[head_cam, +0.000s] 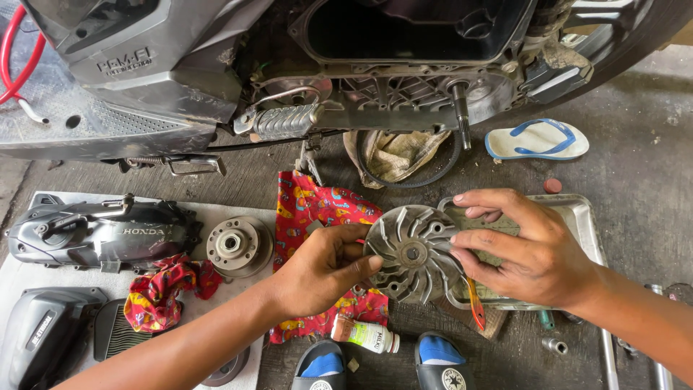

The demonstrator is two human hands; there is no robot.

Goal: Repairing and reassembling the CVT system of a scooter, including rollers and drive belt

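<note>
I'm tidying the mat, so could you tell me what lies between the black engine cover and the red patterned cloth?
In the head view, a round metal clutch drum sits between the black engine cover and the red patterned cloth.

Free room and obstacles around the finned metal disc (pixel 413 254), held between the left hand (pixel 321 271) and right hand (pixel 530 253). Behind the disc: metal tray (pixel 581 217). Beneath and left: patterned red cloth (pixel 317 206), round clutch part (pixel 238 245), dark engine cover (pixel 101 232). Near side: small bottle (pixel 366 335) and two dark sandals (pixel 382 365). Far side: scooter engine (pixel 375 79), its shaft (pixel 462 114), belt and rag (pixel 395 155). Open concrete floor (pixel 635 173) lies right of the tray, apart from a blue-strapped flip-flop (pixel 536 139).
</note>
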